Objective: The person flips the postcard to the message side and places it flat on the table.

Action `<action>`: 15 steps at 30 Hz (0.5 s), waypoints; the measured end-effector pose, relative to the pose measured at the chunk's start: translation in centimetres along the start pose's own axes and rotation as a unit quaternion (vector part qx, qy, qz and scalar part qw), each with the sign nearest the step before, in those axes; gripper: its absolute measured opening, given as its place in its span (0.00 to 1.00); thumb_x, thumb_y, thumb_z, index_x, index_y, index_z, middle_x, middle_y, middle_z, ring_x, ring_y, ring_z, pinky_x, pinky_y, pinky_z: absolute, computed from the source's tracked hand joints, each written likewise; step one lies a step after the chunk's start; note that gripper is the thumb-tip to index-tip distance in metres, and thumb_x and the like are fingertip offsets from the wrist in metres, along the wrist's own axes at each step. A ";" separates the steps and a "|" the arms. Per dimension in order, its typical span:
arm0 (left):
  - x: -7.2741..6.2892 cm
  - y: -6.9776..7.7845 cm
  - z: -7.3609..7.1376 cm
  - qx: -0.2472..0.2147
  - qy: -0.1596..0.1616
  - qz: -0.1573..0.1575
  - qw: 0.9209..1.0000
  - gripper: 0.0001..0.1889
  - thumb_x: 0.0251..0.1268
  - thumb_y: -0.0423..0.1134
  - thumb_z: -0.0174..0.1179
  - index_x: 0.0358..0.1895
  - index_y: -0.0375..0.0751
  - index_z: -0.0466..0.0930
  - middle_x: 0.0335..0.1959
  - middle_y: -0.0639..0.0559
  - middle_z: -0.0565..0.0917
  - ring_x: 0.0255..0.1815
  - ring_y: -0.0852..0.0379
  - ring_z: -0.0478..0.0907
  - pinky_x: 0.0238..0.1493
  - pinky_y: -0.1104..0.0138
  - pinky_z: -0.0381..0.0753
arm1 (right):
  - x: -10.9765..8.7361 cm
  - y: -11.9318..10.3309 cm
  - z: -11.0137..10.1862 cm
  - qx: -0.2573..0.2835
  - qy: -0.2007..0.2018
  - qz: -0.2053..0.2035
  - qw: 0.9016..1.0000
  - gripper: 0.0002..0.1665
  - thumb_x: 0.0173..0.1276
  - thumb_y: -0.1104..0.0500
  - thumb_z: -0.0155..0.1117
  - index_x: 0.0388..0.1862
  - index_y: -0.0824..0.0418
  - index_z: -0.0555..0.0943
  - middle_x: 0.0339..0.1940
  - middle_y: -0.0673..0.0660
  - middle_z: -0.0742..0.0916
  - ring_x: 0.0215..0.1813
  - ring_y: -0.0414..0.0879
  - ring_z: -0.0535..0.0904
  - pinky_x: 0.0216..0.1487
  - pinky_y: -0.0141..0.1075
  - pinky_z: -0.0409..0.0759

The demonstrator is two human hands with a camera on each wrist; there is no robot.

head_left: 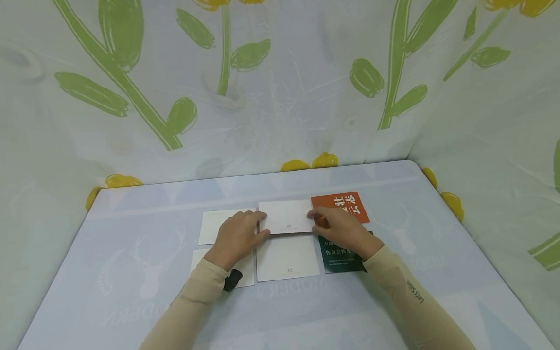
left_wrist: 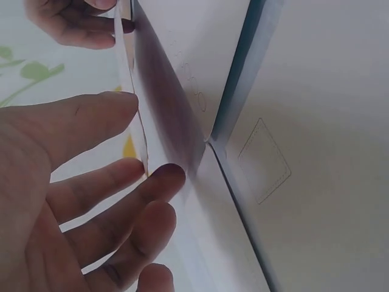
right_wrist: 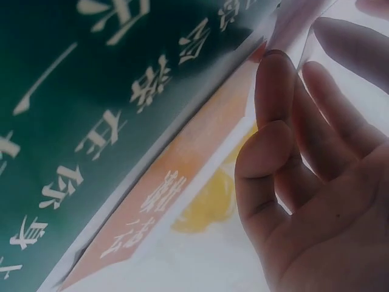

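A white postcard [head_left: 286, 216] with a small printed mark near its lower edge is held between both hands. My left hand [head_left: 238, 236] pinches its left end, thumb and fingertips at the edge. At the other end my right hand [head_left: 343, 231] pinches the right side. In the left wrist view, the postcard appears nearly edge-on, tilted off the cards below. Under my right hand lie a red card [head_left: 363, 214] with white characters and a dark green card [right_wrist: 91, 79] with pale lettering. Directly in front of the held postcard lies another white card [head_left: 286, 260].
Two more white cards, an upper one [head_left: 211, 233] and a lower one [head_left: 247, 274], lie partly under my left hand and wrist. The pale table [head_left: 144, 262] has printed deer heads. A floral cloth [head_left: 284, 97] hangs behind its back edge.
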State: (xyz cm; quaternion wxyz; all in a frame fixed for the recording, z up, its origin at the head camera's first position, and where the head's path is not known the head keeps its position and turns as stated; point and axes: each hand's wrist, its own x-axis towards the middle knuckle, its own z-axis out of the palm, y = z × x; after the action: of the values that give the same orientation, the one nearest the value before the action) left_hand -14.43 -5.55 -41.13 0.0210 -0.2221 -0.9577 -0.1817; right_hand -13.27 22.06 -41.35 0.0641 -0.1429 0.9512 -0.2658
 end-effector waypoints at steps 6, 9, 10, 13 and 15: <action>0.0 0.1 0.2 0.012 -0.003 0.004 1.000 0.24 0.63 0.48 0.71 0.58 0.41 0.84 0.49 0.45 0.88 0.42 0.45 0.82 0.40 0.54 0.81 | 0.1 0.0 0.1 -0.010 -0.003 0.006 1.000 0.22 0.68 0.56 0.72 0.61 0.54 0.81 0.49 0.48 0.86 0.45 0.44 0.79 0.51 0.42 0.81; 0.0 0.2 0.0 0.019 -0.002 0.007 1.000 0.24 0.64 0.49 0.70 0.59 0.41 0.83 0.50 0.44 0.87 0.43 0.45 0.81 0.41 0.54 0.81 | 0.1 0.0 0.0 -0.016 -0.002 0.008 1.000 0.23 0.68 0.56 0.72 0.61 0.54 0.81 0.48 0.49 0.85 0.46 0.45 0.77 0.50 0.41 0.80; 0.0 0.3 0.0 0.021 0.000 0.007 1.000 0.24 0.64 0.49 0.70 0.59 0.42 0.83 0.50 0.44 0.87 0.43 0.45 0.81 0.41 0.53 0.81 | 0.1 -0.1 0.1 -0.018 -0.001 0.009 1.000 0.23 0.68 0.56 0.72 0.61 0.55 0.81 0.47 0.49 0.85 0.46 0.45 0.76 0.50 0.41 0.79; -0.2 0.3 -0.1 0.024 -0.001 0.000 1.000 0.23 0.64 0.48 0.69 0.60 0.42 0.83 0.50 0.45 0.86 0.45 0.44 0.80 0.43 0.53 0.81 | 0.0 0.0 0.1 -0.020 -0.001 0.010 1.000 0.23 0.68 0.55 0.72 0.61 0.55 0.81 0.45 0.48 0.83 0.46 0.45 0.76 0.49 0.40 0.78; -0.2 0.3 -0.2 0.024 -0.004 -0.007 1.000 0.23 0.65 0.48 0.69 0.60 0.43 0.83 0.51 0.45 0.86 0.47 0.44 0.80 0.44 0.53 0.81 | 0.0 0.0 0.1 -0.020 0.001 0.010 1.000 0.23 0.68 0.55 0.72 0.61 0.56 0.82 0.43 0.48 0.83 0.45 0.45 0.76 0.48 0.40 0.78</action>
State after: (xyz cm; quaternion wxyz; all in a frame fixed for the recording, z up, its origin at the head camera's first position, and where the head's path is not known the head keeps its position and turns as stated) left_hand -14.09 -5.43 -40.91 0.0216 -0.2158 -0.9633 -0.1584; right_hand -13.24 21.99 -41.44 0.0631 -0.1348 0.9578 -0.2459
